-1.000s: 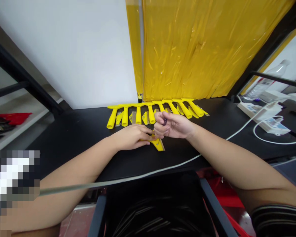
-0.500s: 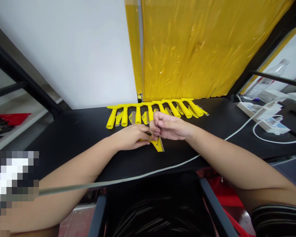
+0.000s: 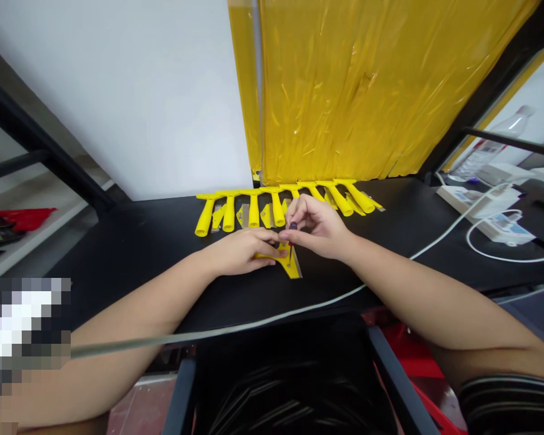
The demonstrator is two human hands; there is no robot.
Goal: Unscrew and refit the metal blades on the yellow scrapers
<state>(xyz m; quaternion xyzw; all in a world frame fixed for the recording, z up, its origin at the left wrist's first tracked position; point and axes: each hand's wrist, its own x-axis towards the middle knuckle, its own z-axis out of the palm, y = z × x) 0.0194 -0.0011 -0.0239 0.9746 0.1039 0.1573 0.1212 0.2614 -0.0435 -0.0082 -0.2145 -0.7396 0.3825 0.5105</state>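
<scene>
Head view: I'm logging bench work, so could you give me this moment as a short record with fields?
Left hand: holds one yellow scraper at its handle end, over the black table
Right hand: pinches a small screwdriver, shaft pointing down at the scraper's head
Behind the hands: a row of similar yellow scrapers
Right side: white power strip, clear bottle
Nearer the person: pale cable running across
Unclear: whether the tip sits in a screw
</scene>
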